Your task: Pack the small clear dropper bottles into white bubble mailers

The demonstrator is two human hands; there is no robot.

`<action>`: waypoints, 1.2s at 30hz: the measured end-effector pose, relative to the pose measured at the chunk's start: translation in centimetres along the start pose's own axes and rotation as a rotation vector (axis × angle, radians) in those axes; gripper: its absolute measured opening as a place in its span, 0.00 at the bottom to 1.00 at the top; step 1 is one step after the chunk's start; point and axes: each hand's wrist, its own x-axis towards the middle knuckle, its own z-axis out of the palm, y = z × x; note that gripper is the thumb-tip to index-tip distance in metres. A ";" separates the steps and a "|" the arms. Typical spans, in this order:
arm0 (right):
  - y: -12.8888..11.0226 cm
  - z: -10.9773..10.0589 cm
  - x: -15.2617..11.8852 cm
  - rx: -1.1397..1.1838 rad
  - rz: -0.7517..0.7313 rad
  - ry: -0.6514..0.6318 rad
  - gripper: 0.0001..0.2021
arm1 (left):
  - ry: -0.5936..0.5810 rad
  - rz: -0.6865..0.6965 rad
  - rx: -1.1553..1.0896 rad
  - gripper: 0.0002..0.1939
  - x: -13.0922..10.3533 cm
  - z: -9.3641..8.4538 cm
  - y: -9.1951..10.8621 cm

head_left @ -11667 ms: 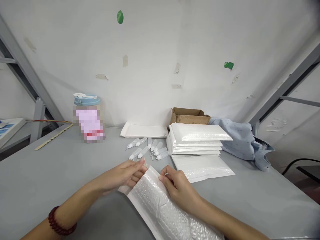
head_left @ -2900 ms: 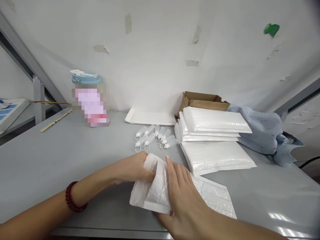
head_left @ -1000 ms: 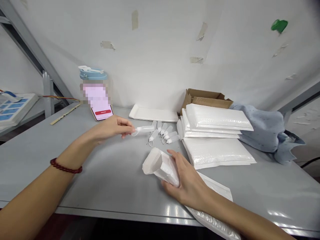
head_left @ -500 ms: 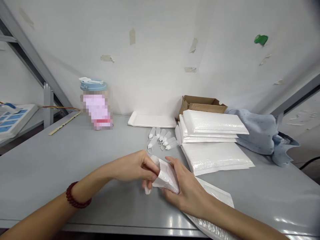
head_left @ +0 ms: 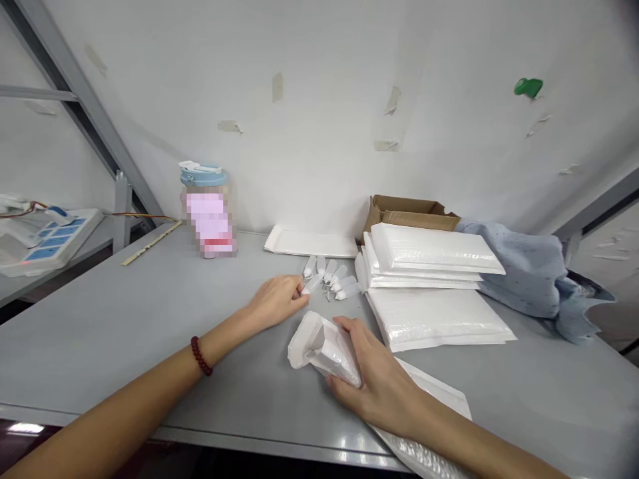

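Observation:
My right hand [head_left: 372,372] is wrapped round a white bubble mailer [head_left: 332,349], whose mouth gapes toward the left. Small clear bottles with white caps [head_left: 339,278] lie in a cluster on the grey table [head_left: 234,392]. At the cluster's left edge, the fingertips of my left hand [head_left: 279,299] are pinched at the nearest bottle [head_left: 312,285]. Another bubble mailer [head_left: 434,392] lies partly under my right forearm.
Stacked white mailers [head_left: 439,316] are at the right, before a cardboard box [head_left: 412,211] and a blue cloth [head_left: 519,266]. One flat mailer [head_left: 312,241] lies by the wall. A blue-lidded container [head_left: 204,176] and a thin strip [head_left: 152,243] are at the left.
My left hand has left the mailer's mouth and moved up to the bottles. My right hand still holds the mailer. The view has shifted slightly.

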 end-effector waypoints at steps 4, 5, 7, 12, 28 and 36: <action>0.4 0.0 0.2 0.002 0.021 0.017 0.28 | -0.244 0.051 -0.177 0.12 -0.6 -2.9 -0.3; 0.5 0.0 0.3 0.002 0.032 0.020 0.29 | -0.306 0.052 -0.242 0.13 -0.9 -3.9 -0.3; 0.5 0.0 0.3 0.006 0.056 0.015 0.29 | -0.354 0.033 -0.301 0.12 -1.4 -5.7 -0.4; 0.4 0.0 0.2 0.020 0.070 0.003 0.28 | -0.550 0.051 -0.310 0.10 -2.6 -7.3 0.0; -0.2 0.4 -0.1 0.016 0.017 -0.015 0.26 | -0.586 0.018 -0.489 0.09 -2.7 -3.5 1.0; -0.1 -0.2 -0.2 0.042 0.055 0.003 0.30 | -0.474 0.120 -0.703 0.10 -3.7 -0.1 3.6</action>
